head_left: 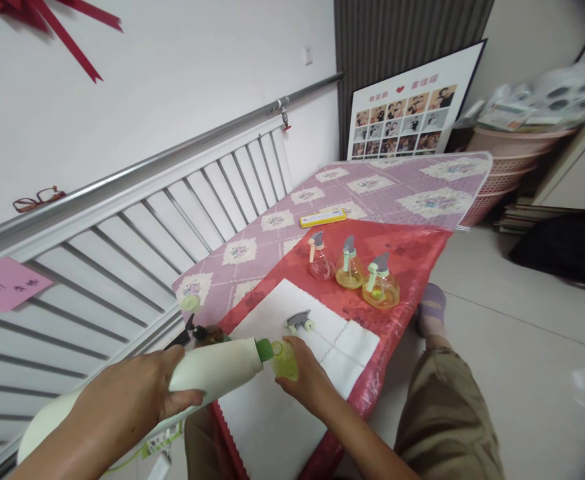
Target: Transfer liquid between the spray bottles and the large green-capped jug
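Note:
My left hand [132, 400] is wrapped round a big white bottle [207, 373] with a green neck, tipped sideways so its mouth meets a small clear bottle of yellow liquid [285, 360]. My right hand [306, 380] grips that small bottle, which stands on a white cloth [282, 413]. A loose grey spray head [299, 323] with its tube lies on the cloth just beyond the bottle. Three small spray bottles stand in a row on the red cover: one nearly clear [320, 260], two filled with yellow liquid [350, 267] [381, 285].
A low table [422, 193] carries a purple patterned cloth and a red cover [412, 250]. A yellow flat box [323, 218] lies further back. A white radiator [122, 253] runs along the left. A photo board [407, 120] and pink baskets [502, 167] stand behind.

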### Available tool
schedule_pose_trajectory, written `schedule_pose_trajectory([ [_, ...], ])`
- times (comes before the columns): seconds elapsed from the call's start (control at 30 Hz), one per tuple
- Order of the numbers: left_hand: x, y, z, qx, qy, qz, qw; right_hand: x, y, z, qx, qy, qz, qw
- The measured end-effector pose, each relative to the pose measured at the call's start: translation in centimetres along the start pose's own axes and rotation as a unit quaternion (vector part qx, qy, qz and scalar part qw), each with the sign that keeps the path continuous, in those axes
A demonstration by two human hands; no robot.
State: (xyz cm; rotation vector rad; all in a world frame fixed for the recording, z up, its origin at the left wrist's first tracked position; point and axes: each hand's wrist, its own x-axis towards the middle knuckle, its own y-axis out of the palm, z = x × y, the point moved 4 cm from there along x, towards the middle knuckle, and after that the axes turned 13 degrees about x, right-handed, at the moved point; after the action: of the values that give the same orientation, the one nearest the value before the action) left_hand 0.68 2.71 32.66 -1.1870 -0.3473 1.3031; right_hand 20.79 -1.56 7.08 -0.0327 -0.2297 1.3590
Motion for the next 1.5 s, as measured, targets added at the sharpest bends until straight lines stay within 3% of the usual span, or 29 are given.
schedule_pose_trajectory([
  [1.5, -0.21, -0.45, -0.35, -0.002, -0.004, -0.005, 1.0, 0.03, -0.05, 0.29, 0.002, 0.011, 0.001, 1.0],
])
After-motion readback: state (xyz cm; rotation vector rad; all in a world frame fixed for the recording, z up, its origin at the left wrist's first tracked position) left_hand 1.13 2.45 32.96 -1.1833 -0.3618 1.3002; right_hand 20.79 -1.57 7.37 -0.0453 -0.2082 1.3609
